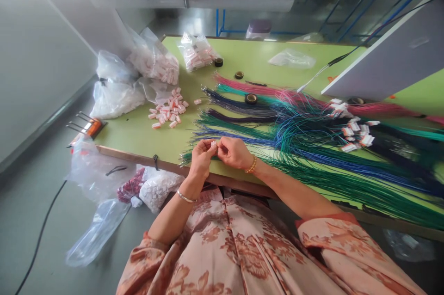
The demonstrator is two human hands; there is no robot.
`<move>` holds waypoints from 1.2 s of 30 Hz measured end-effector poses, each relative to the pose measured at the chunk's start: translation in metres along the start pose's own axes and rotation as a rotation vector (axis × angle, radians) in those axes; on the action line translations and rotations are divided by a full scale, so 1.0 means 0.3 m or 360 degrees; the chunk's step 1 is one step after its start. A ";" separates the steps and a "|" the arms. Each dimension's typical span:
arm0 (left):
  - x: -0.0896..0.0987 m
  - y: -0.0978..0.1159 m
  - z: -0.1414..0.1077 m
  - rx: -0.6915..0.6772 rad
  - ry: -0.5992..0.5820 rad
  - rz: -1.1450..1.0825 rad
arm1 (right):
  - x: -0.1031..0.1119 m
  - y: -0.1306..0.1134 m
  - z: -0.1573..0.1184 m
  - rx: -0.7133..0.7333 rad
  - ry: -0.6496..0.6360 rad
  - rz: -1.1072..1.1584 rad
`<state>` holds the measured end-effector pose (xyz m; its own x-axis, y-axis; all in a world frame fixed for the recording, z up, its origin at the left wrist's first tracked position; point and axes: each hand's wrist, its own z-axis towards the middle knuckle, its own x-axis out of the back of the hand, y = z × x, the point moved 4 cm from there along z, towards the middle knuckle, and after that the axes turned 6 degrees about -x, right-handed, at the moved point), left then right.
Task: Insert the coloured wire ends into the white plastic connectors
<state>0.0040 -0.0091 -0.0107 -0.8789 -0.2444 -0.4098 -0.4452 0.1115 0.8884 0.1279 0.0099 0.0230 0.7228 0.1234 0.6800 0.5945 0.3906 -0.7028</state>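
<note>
Over the table's front edge, my left hand (pixel 201 157) pinches a small white connector housing (pixel 213 144) between thumb and fingers. Right beside it, my right hand (pixel 235 152) is closed with its fingertips almost against the housing; whatever it grips is too small to make out. Under and behind both hands run bundles of blue wires (pixel 239 137) and green wires (pixel 298 172), with metal-tipped ends to the left. Loose white-and-orange connector housings (pixel 169 110) lie in a pile further left. Wired connectors (pixel 359 133) are clustered on the right.
Bags of housings (pixel 156 61) stand at the back left of the green table (pixel 135 140). Rolls of black tape (pixel 251 98) lie among pink, black and teal wires. Bags (pixel 157 188) hang off the front edge. A grey panel (pixel 388 54) rises at right.
</note>
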 end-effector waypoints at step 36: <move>0.005 0.023 0.018 0.0149 -0.0161 -0.0189 | 0.031 0.129 0.409 -0.0294 -0.0129 -0.0545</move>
<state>-0.0014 -0.0034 -0.0062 -0.8297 -0.1633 -0.5338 -0.5570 0.1781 0.8112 0.1145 0.1380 0.0277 0.4460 0.0893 0.8905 0.8549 0.2520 -0.4535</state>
